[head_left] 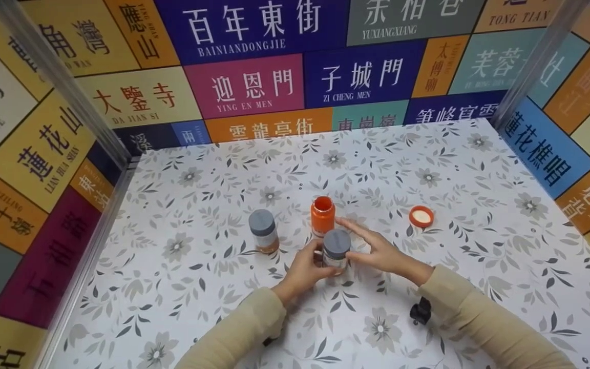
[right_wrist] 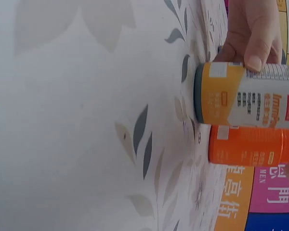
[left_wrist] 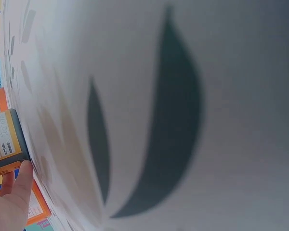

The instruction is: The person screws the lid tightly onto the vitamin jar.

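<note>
A grey-lidded supplement bottle (head_left: pixel 337 245) with a white and orange label stands upright on the table. My left hand (head_left: pixel 306 267) grips it from the left, its thumb across the near side of the label. Just behind is an uncapped orange bottle (head_left: pixel 322 218), its round mouth facing up. My right hand (head_left: pixel 379 250) is on the right side of both bottles with its fingers spread. The index fingertip is close to the orange bottle's upper part, and the thumb is near the grey-lidded bottle; contact cannot be made out. The right wrist view shows the left thumb on the label (right_wrist: pixel 257 98).
A second grey-lidded bottle (head_left: pixel 264 230) stands to the left. An orange cap (head_left: pixel 421 217) lies upturned on the right, its pale inside showing. The floral-patterned table (head_left: pixel 223 184) is bordered by walls of colourful sign panels (head_left: pixel 254 84). A small black object (head_left: pixel 420 311) is by the right sleeve.
</note>
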Available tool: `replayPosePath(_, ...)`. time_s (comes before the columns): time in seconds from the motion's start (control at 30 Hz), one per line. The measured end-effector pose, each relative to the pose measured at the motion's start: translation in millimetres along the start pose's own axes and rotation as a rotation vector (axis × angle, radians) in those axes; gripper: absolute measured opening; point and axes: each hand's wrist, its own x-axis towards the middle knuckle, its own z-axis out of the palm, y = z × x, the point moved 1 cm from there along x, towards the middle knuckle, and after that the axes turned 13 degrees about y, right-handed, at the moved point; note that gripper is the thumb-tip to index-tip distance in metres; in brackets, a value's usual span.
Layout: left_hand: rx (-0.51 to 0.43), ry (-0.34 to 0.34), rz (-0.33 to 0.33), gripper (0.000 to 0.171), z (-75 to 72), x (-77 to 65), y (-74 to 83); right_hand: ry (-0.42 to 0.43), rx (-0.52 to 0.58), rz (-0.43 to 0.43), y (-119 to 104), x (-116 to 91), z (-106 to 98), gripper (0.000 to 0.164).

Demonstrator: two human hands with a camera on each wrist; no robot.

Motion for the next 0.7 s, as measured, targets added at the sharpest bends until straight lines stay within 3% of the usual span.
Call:
replayPosePath(0.13, 0.000, 0.001, 0.023, 0.056, 0.5, 0.4, -1.9, -0.064, 0.036, -0.057, -11, 2, -5, 0.052)
replayPosePath(0.3, -0.015, 0.008, 0.035, 0.055, 0.2, 0.2, -2.1, -0.071, 0.046, -0.037, -12, 2, -6, 0.049)
replayPosePath(0.7, 0.000, 0.014, 0.049, 0.054, -0.1, -0.2, -0.4, 0.101, -0.042, -0.058, -12, 0, 6, 0.049)
